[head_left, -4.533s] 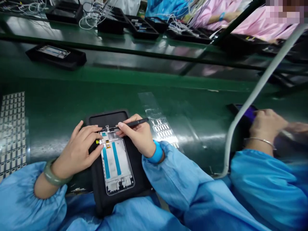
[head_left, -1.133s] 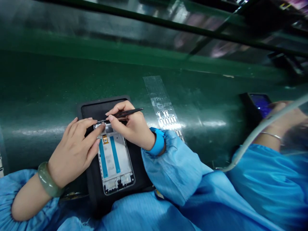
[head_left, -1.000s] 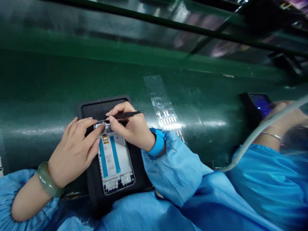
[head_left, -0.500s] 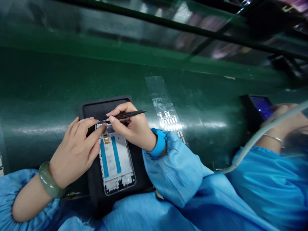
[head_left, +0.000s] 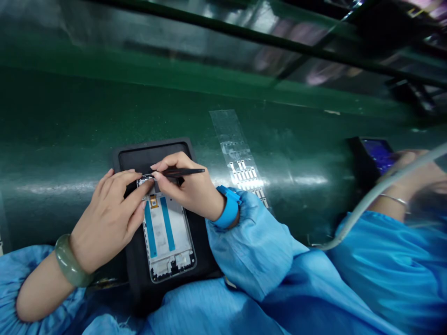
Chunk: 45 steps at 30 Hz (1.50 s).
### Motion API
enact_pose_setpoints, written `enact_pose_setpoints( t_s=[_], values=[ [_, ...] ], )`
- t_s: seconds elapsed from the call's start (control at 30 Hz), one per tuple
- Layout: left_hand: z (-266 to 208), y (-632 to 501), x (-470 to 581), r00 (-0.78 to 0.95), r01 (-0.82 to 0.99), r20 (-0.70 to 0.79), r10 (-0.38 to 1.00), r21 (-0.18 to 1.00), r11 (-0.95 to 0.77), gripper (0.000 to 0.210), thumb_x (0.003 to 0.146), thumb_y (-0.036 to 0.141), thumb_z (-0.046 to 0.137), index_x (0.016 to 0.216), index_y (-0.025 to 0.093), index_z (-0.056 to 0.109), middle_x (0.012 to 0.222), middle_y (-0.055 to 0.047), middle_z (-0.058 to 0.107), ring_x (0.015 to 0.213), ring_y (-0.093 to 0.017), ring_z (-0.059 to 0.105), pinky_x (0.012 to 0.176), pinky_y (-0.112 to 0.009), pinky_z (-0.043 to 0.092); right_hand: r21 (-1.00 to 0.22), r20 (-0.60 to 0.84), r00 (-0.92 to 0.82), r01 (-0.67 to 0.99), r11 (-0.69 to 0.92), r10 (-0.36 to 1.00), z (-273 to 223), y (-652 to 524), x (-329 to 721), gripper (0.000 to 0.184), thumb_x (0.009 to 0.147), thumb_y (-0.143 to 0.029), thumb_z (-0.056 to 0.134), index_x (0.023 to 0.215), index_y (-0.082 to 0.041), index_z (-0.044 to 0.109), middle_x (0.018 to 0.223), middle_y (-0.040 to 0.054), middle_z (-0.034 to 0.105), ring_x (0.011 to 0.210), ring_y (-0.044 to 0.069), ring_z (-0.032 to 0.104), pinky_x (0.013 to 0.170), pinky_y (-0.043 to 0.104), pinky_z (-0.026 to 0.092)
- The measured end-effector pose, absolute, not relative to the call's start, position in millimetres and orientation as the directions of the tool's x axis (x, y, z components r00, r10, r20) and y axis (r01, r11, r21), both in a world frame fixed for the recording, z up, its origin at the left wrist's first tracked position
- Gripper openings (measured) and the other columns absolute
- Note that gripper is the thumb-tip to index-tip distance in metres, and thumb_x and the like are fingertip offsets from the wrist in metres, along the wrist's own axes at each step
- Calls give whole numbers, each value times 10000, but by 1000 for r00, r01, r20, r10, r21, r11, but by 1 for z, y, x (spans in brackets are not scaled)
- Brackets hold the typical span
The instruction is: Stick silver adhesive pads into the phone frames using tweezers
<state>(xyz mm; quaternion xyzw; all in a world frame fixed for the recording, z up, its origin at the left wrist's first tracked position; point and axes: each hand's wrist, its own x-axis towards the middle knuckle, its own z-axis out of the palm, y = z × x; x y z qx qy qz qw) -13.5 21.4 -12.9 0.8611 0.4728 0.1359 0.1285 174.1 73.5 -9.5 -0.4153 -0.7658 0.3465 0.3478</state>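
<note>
A phone mid-frame (head_left: 159,232) with two blue adhesive strips and a small orange flex connector (head_left: 153,201) lies in a black foam tray (head_left: 131,253). My left hand (head_left: 108,214), a green bangle on its wrist, steadies the frame's upper left corner. Its fingertips press near the top edge and its thumb rests along the side. Pinched in my right hand (head_left: 186,186) are black tweezers (head_left: 185,172), nearly level, their tips hidden by my fingers at the frame's top edge. My right wrist wears a blue strap.
Right of the tray, a clear sheet of small white stickers (head_left: 246,174) lies on the green bench (head_left: 296,139). Farther right, a co-worker's hand (head_left: 407,174) is beside a dark holder with a purple-blue screen (head_left: 379,153). A pale cable (head_left: 373,200) arcs in front of that arm.
My right hand has shifted slightly left, and the tweezers have tipped lower at their rear end. My left hand and the phone mid-frame stay almost the same.
</note>
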Motion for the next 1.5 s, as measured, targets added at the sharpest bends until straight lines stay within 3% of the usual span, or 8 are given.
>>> enact_pose_setpoints(
  t_s=[0.2,0.37,0.7,0.9,1.13,1.5],
  values=[
    [-16,21,-14,527,776,105,843,345,-528,390,896,226,404,1274,139,446,1293,-141,441,1231,-296,393,1046,-549,314,-797,284,-424,394,458,860,-11,73,174,42,841,-198,539,870,-189,510,880,23,616,826,116,610,729,241,503],
    [-16,22,-14,525,776,114,843,343,-529,383,901,230,399,1272,148,447,1267,-128,473,1228,-280,403,1052,-535,314,-822,249,-381,403,402,890,-9,73,173,43,851,-215,535,878,-194,509,884,18,618,824,113,619,738,244,503],
    [-15,22,-12,522,784,113,845,326,-528,385,893,227,392,1261,140,461,1217,-141,496,1222,-293,410,1041,-539,326,-745,261,-442,473,471,858,-9,72,168,56,867,-255,522,865,-204,499,887,21,617,822,124,611,734,255,515],
    [-15,23,-13,528,782,121,840,316,-537,404,885,217,396,1275,127,455,1231,-149,484,1210,-302,415,1036,-537,330,-817,200,-394,438,375,897,-8,76,165,51,862,-243,511,874,-195,496,892,16,590,778,106,621,734,240,534],
    [-14,22,-12,519,780,120,846,337,-527,397,885,212,401,1268,132,470,1229,-138,499,1212,-295,422,1036,-536,332,-830,253,-322,412,376,912,-7,77,169,32,826,-203,521,821,-195,490,796,-14,572,673,80,599,612,192,523],
    [-14,22,-12,522,780,145,840,318,-539,388,881,209,420,1254,112,475,1203,-151,507,1205,-296,431,1035,-527,343,-667,341,-397,536,517,852,-6,72,166,35,837,-177,496,829,-211,494,824,6,602,778,120,597,713,245,495]
  ],
)
